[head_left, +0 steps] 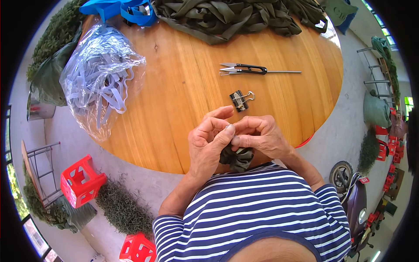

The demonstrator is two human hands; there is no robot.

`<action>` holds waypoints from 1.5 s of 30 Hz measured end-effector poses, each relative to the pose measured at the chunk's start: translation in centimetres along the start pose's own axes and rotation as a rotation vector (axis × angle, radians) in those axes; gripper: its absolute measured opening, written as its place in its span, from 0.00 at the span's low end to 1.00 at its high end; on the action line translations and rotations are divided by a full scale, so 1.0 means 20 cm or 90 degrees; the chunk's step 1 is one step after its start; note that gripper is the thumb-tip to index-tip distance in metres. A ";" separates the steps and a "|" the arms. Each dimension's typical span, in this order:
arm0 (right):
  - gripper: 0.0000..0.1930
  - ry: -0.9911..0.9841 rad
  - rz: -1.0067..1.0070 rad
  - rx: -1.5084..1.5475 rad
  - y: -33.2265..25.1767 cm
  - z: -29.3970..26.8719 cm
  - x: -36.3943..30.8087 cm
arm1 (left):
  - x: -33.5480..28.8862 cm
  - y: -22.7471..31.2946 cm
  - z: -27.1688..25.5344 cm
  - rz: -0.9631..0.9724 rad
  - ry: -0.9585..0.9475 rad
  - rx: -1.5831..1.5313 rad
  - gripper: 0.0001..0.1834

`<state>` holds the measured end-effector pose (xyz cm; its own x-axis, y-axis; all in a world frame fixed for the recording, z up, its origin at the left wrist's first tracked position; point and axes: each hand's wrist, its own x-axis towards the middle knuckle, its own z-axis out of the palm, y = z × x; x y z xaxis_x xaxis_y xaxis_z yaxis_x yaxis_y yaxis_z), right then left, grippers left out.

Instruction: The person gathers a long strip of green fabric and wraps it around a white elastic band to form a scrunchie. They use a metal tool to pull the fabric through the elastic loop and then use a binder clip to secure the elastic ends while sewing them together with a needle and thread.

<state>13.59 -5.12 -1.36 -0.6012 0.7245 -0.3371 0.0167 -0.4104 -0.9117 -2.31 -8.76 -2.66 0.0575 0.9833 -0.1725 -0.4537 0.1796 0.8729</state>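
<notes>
Near the striped shirt, the left hand (210, 142) and right hand (257, 135) pinch a gathered dark green cloth band (238, 158), seemingly soft, light, best held at its bunched top.

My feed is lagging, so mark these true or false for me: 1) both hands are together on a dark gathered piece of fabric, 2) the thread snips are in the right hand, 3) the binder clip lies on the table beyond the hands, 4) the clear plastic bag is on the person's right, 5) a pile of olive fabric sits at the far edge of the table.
1) True: the left hand and right hand meet over the dark gathered fabric.
2) False: the thread snips lie on the wooden table, untouched.
3) True: the binder clip lies just beyond the fingers.
4) False: the clear plastic bag of pale strips is on the left.
5) True: the olive fabric pile is there.
</notes>
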 end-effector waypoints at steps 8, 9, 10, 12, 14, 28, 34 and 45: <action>0.07 0.071 -0.128 0.032 0.04 0.01 0.05 | 0.04 -0.05 0.07 0.119 0.027 -0.016 0.21; 0.07 0.069 -0.152 0.045 0.05 0.01 0.05 | 0.04 -0.06 0.06 0.135 0.022 0.000 0.22; 0.06 0.063 -0.177 0.045 0.06 0.02 0.05 | 0.03 -0.06 0.05 0.151 0.016 0.016 0.22; 0.06 0.052 -0.226 0.041 0.06 0.03 0.05 | 0.02 -0.07 0.05 0.198 0.010 0.014 0.24; 0.06 0.077 -0.256 0.049 0.03 0.02 0.04 | 0.02 -0.08 0.03 0.209 -0.014 0.026 0.24; 0.07 -0.015 -0.189 0.117 0.02 -0.05 0.08 | 0.01 0.00 0.01 -0.046 0.000 -0.027 0.10; 0.06 0.004 -0.072 0.041 0.00 -0.04 0.08 | 0.00 -0.03 0.02 -0.008 0.083 0.028 0.05; 0.06 0.018 0.014 0.191 0.04 -0.10 0.04 | 0.02 -0.09 -0.01 0.545 -0.041 0.486 0.06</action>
<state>14.66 -3.79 -2.87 -0.5809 0.7268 -0.3664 -0.2094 -0.5684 -0.7956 -1.74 -8.76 -4.32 0.0460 0.7865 0.6159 0.2896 -0.6005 0.7453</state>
